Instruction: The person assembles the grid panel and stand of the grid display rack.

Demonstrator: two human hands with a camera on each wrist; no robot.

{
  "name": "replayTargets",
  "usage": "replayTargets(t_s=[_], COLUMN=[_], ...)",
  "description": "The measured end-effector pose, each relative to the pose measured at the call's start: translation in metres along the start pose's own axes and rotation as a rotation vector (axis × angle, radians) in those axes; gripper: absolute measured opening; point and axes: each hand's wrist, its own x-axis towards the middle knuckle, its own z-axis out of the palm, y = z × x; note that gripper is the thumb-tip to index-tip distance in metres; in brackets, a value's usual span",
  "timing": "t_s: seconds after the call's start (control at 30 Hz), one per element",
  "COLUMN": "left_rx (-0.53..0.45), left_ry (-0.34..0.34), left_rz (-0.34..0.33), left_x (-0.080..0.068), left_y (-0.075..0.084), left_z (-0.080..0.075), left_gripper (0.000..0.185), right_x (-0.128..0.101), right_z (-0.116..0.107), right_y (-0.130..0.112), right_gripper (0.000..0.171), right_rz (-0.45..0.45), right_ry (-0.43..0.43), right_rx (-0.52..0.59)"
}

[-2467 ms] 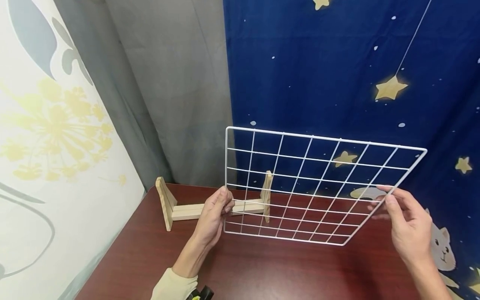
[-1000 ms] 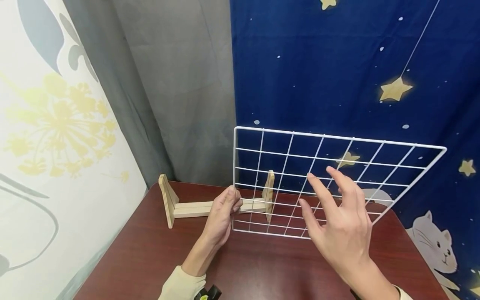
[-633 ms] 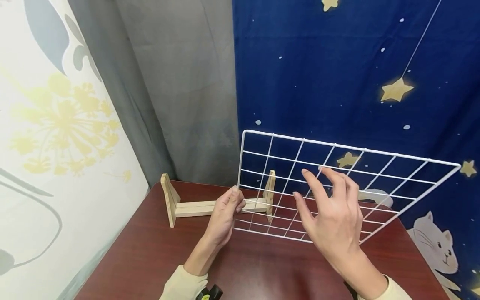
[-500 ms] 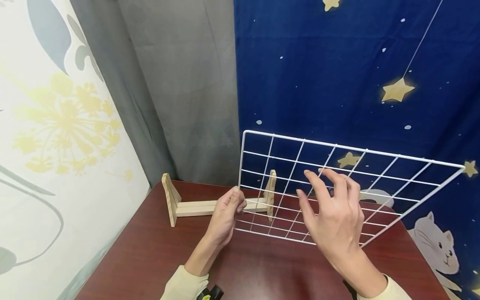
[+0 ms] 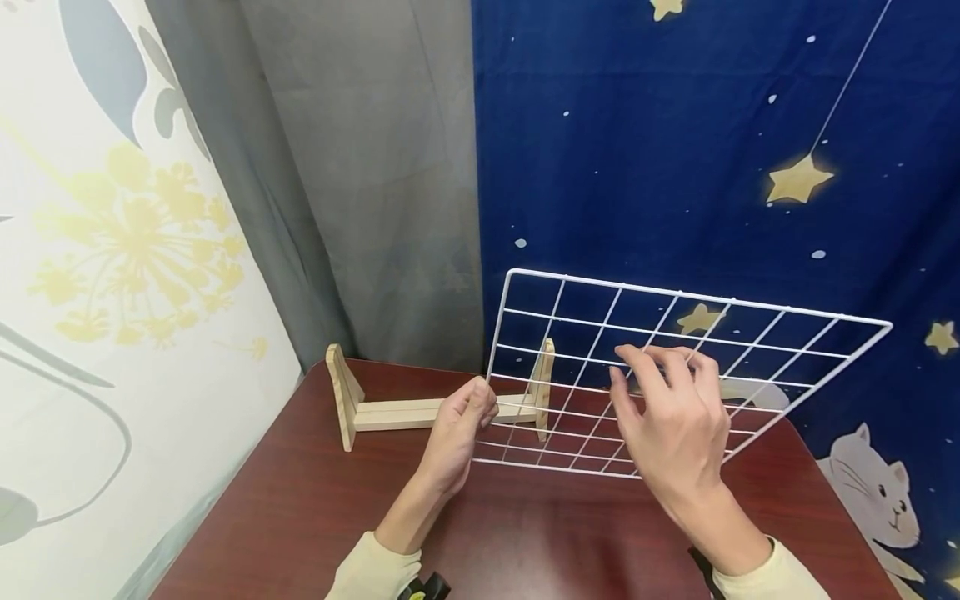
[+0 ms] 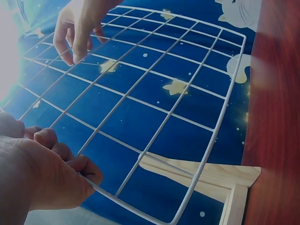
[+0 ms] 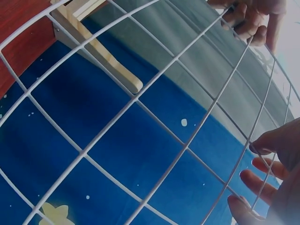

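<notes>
Head view: your right hand (image 5: 678,425) has left the right edge of the white wire grid (image 5: 587,358), where it held 2.5 s ago, and now sits at mid-mesh. Against half a second ago, its fingers are bent further in and the thumb is nearer the fingertips. Right wrist view: thumb and fingers lie right at the wires; cannot tell whether they pinch one or merely brush it.

Your left hand (image 5: 455,429) keeps its grip on the grid's left edge, fingers curled round the wire. The grid is held tilted over the table (image 5: 570,533), its left side leaning more than half a second ago. The wooden stand (image 5: 401,414) stands on the table, apparently unmoved; the grid overlaps it in view, with no contact evident.

Judgement: only your left hand's support is certain. With the far edge released, the grid could swing or twist about that grip unless your right fingers bear some load.
</notes>
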Motion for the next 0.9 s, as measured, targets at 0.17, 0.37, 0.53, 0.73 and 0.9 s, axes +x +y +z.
replayTargets(t_s=[0.17,0.37,0.53,0.73,0.9], left_rx=[-0.027,-0.042,-0.040,-0.012,0.024], left_ry=[-0.006,-0.020,-0.026,-0.033,-0.039], left_rz=[-0.002,-0.020,-0.046,-0.074,-0.110], left_x=[0.000,-0.001,-0.002,-0.002,0.000], left_y=[-0.004,-0.007,-0.009,-0.008,-0.006], left_z=[0.002,0.003,0.003,0.000,-0.002], left_gripper=[0.048,0.048,0.049,0.050,0.051], right_x=[0.003,0.004,0.002,0.004,0.004], right_z=[0.001,0.001,0.001,0.001,0.000], right_y=[0.003,0.007,0.009,0.011,0.012], right_gripper=[0.019,0.018,0.019,0.018,0.017], right_rz=[0.004,0.036,0.047,0.040,0.051], right_ry=[0.038,0.018,0.000,0.004,-0.006], right_rx=[0.020,0.031,0.038,0.043,0.045])
